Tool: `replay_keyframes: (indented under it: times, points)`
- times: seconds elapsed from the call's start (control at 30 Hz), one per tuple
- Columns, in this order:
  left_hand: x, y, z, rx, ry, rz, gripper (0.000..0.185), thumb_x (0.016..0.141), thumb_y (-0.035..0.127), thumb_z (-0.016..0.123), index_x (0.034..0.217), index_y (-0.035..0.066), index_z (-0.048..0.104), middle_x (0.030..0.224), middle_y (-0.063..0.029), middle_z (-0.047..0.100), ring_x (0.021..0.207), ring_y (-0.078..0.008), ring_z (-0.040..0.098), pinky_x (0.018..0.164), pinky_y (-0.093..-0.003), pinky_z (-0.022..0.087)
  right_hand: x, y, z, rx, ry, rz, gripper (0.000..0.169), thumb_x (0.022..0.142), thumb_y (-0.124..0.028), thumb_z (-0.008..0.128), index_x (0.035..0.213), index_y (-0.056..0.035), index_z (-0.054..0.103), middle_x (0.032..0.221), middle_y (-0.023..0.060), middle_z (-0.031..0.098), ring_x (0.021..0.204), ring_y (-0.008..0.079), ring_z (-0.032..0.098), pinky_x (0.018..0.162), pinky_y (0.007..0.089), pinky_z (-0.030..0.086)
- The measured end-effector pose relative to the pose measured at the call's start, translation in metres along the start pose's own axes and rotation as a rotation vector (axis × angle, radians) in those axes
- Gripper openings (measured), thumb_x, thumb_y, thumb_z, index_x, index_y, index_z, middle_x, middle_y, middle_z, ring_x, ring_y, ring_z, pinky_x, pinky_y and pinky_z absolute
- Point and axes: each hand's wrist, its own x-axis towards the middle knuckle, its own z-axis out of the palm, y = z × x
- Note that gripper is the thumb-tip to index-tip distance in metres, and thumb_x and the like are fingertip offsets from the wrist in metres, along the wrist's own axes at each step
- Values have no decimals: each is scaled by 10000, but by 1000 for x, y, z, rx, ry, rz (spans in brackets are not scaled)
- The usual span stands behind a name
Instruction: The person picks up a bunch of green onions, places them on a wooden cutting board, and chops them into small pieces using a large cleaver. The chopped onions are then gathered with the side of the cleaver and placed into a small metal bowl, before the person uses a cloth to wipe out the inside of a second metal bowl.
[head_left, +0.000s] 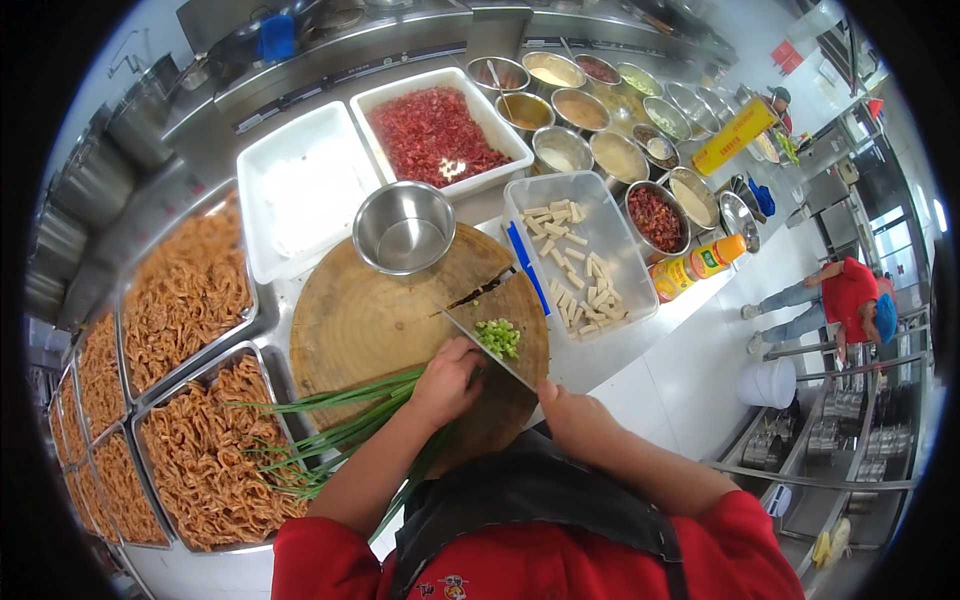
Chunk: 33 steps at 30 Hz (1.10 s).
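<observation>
My left hand is closed on a bundle of green onions, whose long green leaves trail left off a round wooden chopping block. In my right hand is the handle of a knife; its blade lies across the block beside my left fingers. A small heap of chopped green onion sits just beyond the blade. The block has a dark crack at its far right. An empty steel bowl stands at the block's far edge.
Trays of brown meat strips stand at left. Behind the block are a white tub and a tub of chopped red pieces. At right are a clear plastic box, several seasoning bowls and a yellow bottle. A person in red stands farther right.
</observation>
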Motion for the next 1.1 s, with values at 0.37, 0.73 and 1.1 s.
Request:
replay_keyframes:
  times: [0.37,0.73,1.1]
  points:
    - [-2,-4,3,-3,-18,-16,200,647,52,663,831,51,583,996,-120,522,965,-316,502,839,-377,441,-4,-6,5,53,-26,24,180,797,-21,451,958,13,380,831,251,587,757,433,590,660,511,467]
    - [-10,1,-12,45,-66,-6,289,629,105,723,862,61,558,1037,-120,518,987,-325,495,840,-393,431,-7,0,10,87,9,4,212,794,-31,454,978,14,359,781,265,584,730,461,571,643,524,455]
    - [-9,2,-10,-1,-59,-30,237,627,54,678,830,53,555,989,-113,528,936,-317,504,811,-384,450,-8,-7,12,-51,-33,3,177,804,-35,449,964,6,386,845,235,574,723,411,599,610,488,477]
